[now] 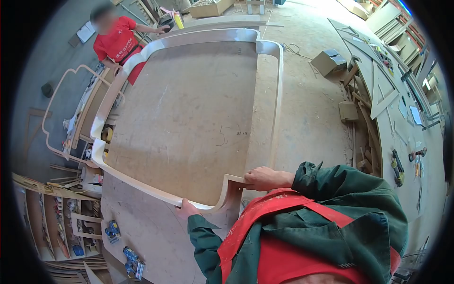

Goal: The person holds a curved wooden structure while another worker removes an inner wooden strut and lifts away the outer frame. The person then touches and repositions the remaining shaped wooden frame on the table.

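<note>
Workshop table (163,241) below, left hand (188,209) and right hand (267,179) clamp fingers on a wooden frame (203,38) that uneven pulling could twist.

Left grip (189,209) and right grip (265,178) curl closed, right arm (343,187) bent

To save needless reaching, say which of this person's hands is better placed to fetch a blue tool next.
Left, I'd judge: the left hand, gripping the curved frame, is closer to the blue tools, though it would have to let go. The right hand holds the frame farther off.
</note>
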The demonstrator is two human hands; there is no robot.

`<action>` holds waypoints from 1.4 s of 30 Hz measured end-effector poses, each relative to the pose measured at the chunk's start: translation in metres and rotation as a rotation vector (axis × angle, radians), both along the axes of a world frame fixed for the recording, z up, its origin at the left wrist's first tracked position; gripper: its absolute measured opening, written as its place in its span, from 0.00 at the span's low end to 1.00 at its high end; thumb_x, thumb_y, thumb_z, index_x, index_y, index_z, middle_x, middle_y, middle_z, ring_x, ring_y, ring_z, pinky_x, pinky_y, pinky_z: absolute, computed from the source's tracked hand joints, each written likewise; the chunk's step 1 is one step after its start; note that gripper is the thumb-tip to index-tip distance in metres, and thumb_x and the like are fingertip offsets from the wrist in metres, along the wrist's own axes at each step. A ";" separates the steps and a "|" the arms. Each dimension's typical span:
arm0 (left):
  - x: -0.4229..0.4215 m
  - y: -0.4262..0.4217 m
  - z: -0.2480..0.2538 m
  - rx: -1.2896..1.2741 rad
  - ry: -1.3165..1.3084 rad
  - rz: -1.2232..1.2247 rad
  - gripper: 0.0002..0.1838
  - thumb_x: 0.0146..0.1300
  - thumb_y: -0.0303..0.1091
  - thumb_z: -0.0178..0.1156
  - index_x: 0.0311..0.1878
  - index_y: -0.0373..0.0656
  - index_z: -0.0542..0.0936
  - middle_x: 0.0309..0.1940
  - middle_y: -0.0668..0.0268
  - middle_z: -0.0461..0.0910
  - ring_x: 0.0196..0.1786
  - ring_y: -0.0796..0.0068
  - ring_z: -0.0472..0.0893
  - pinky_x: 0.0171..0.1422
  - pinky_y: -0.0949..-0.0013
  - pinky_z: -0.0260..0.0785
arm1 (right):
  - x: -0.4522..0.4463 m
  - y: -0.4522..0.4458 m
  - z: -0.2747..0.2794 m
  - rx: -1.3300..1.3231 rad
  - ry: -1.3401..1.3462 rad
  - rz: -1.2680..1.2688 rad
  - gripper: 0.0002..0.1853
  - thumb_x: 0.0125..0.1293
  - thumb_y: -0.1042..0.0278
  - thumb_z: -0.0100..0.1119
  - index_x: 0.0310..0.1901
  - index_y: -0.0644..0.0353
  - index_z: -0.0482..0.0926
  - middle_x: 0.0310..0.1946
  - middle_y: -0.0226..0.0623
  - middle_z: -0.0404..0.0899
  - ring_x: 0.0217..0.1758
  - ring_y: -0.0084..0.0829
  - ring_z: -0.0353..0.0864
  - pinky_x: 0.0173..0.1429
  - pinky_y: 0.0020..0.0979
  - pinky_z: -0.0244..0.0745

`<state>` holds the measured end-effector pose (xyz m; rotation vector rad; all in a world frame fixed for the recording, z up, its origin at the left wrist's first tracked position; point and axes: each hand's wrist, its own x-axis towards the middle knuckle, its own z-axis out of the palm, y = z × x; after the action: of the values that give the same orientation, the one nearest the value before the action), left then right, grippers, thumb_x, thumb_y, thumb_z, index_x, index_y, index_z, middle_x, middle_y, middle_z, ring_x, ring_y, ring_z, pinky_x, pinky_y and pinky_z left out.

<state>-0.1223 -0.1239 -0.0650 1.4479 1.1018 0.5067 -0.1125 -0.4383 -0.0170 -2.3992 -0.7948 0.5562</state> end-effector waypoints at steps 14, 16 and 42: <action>0.000 0.001 -0.001 -0.030 -0.010 -0.002 0.28 0.52 0.25 0.57 0.60 0.27 0.72 0.51 0.47 0.79 0.48 0.52 0.81 0.52 0.58 0.75 | 0.000 0.001 -0.007 -0.052 -0.028 -0.029 0.19 0.69 0.51 0.50 0.37 0.62 0.79 0.35 0.50 0.82 0.41 0.52 0.81 0.45 0.48 0.76; 0.000 0.000 0.001 -0.031 -0.016 -0.007 0.29 0.52 0.24 0.57 0.60 0.27 0.72 0.51 0.47 0.79 0.48 0.52 0.81 0.52 0.58 0.75 | 0.001 0.002 -0.007 -0.057 -0.026 -0.030 0.19 0.69 0.51 0.50 0.37 0.62 0.79 0.35 0.50 0.82 0.42 0.52 0.81 0.45 0.48 0.76; -0.066 -0.006 0.005 -0.339 -0.212 -0.144 0.25 0.63 0.26 0.59 0.64 0.34 0.70 0.54 0.57 0.78 0.53 0.67 0.77 0.56 0.64 0.70 | -0.001 -0.010 -0.007 -0.007 -0.304 0.028 0.14 0.66 0.58 0.54 0.28 0.59 0.76 0.24 0.44 0.77 0.31 0.47 0.80 0.44 0.44 0.70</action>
<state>-0.1885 -0.1296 -0.0598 1.1379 0.8600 0.3431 -0.1134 -0.4482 -0.0242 -2.5163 -0.9555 0.2050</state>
